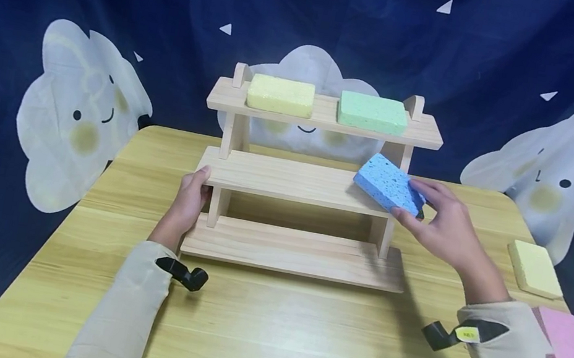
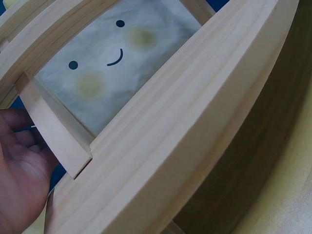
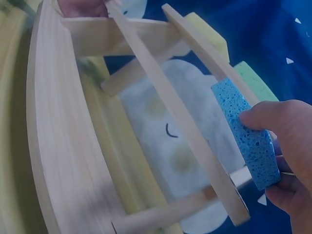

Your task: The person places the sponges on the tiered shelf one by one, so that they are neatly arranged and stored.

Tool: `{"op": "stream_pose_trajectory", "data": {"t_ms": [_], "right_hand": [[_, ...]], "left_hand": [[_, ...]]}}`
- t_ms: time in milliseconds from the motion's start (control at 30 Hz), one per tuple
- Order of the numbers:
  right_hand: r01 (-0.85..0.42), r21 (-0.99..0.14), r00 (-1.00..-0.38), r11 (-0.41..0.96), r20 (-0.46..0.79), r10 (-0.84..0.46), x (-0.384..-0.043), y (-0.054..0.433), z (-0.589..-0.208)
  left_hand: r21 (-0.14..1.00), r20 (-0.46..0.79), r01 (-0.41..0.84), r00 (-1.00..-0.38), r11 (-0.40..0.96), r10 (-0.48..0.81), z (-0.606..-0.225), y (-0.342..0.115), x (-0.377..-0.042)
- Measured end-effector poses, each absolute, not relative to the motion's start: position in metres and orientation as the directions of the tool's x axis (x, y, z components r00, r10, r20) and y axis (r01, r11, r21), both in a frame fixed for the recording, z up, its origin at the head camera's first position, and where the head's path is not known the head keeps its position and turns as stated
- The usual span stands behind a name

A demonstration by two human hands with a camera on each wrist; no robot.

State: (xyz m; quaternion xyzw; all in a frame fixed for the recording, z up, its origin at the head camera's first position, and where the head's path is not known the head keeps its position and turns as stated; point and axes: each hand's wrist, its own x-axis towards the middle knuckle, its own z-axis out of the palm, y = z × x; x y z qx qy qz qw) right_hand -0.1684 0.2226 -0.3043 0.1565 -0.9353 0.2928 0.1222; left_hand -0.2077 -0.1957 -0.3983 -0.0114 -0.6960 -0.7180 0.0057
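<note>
A blue sponge [image 1: 389,183] is held tilted by my right hand [image 1: 445,226], over the right end of the middle tier of a wooden three-tier shelf [image 1: 287,179]. In the right wrist view the thumb presses one face of the sponge [image 3: 246,134], and fingers show behind it. My left hand [image 1: 187,201] grips the left end of the middle tier; in the left wrist view its fingers curl beside an upright and are partly hidden. On the top tier lie a yellow sponge [image 1: 280,96] at left and a green sponge [image 1: 372,113] at right, with a gap between them.
On the wooden table [image 1: 268,332], right of the shelf, lie another yellow sponge [image 1: 534,269] and a pink sponge [image 1: 570,346], partly behind the right sleeve. A dark blue curtain [image 1: 347,13] with cloud prints hangs behind the table.
</note>
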Motion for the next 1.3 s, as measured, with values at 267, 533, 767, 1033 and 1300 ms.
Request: {"op": "stream_pose_trajectory", "data": {"t_ms": [267,533,767,1033,1300], "right_hand": [[-0.365,-0.604,-0.931,0.709,0.257,-0.26,-0.182,0.199,-0.309],[-0.461,-0.548,-0.887,0.698,0.3,-0.351,-0.193,0.18,-0.315],[-0.485,-0.557,-0.874,0.674,0.283,-0.395,-0.204,0.158,-0.319],[-0.523,-0.589,-0.847,0.616,0.276,-0.454,-0.213,0.136,-0.319],[-0.543,-0.593,-0.823,0.595,0.237,-0.516,-0.223,0.119,-0.315]], "left_hand": [[0.999,0.02,0.02,-1.0,-0.028,0.008,-0.396,-0.196,-0.206],[1.0,0.021,0.021,-1.0,0.001,0.004,-0.394,-0.196,-0.207],[0.999,0.016,0.016,-1.0,0.041,-0.007,-0.396,-0.197,-0.207],[0.997,0.012,0.011,-1.0,0.076,-0.016,-0.396,-0.199,-0.205],[0.998,0.024,0.023,-1.0,0.056,-0.011,-0.4,-0.198,-0.206]]}}
